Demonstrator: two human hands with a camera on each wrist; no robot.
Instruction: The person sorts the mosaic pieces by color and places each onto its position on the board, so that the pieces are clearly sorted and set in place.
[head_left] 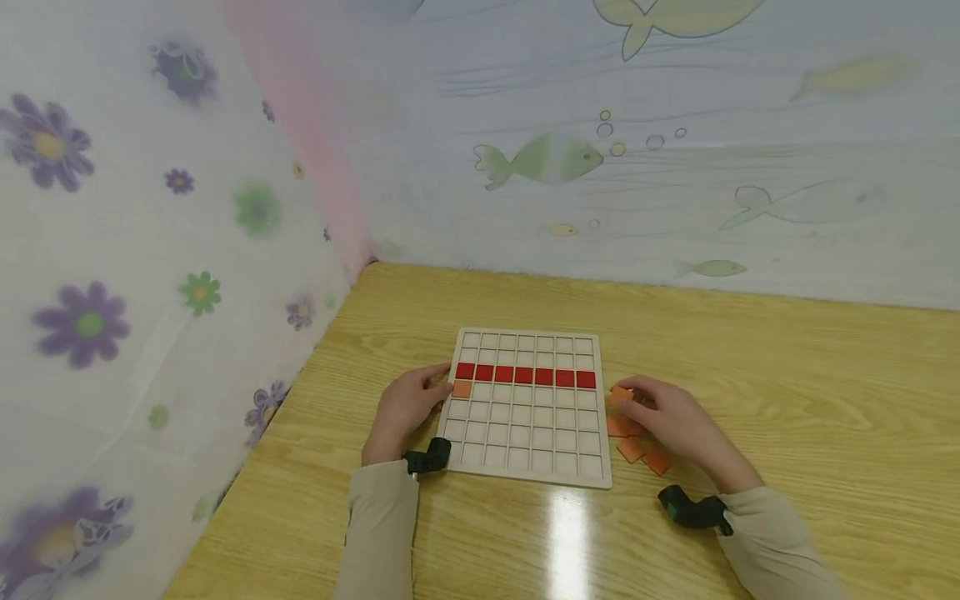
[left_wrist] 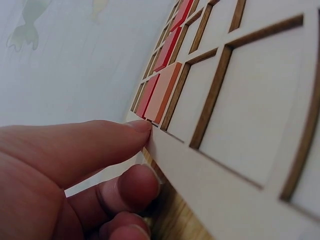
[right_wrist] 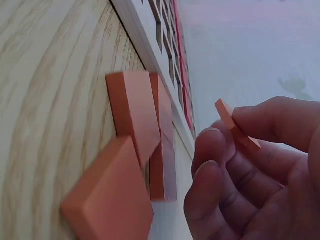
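A pale wooden grid board [head_left: 531, 483] lies on the table. Several red square tiles [head_left: 524, 376] fill one row across it, and one orange tile [head_left: 461, 389] sits in the leftmost cell just below them. My left hand [head_left: 405, 404] touches the board's left edge, its thumb tip [left_wrist: 140, 126] at the rim beside that orange tile. Off the right edge, my right hand [head_left: 671, 417] pinches a thin orange tile [right_wrist: 225, 111] between thumb and fingers, tilted above the table. Below this hand lies a loose group of orange tiles [right_wrist: 112, 197], some overlapping.
The wood-grain table [head_left: 825, 392] runs back to a wall painted with fish [head_left: 555, 158]. A flower-patterned wall [head_left: 150, 275] closes off the left side. Small black cameras [head_left: 693, 510] are strapped at both wrists.
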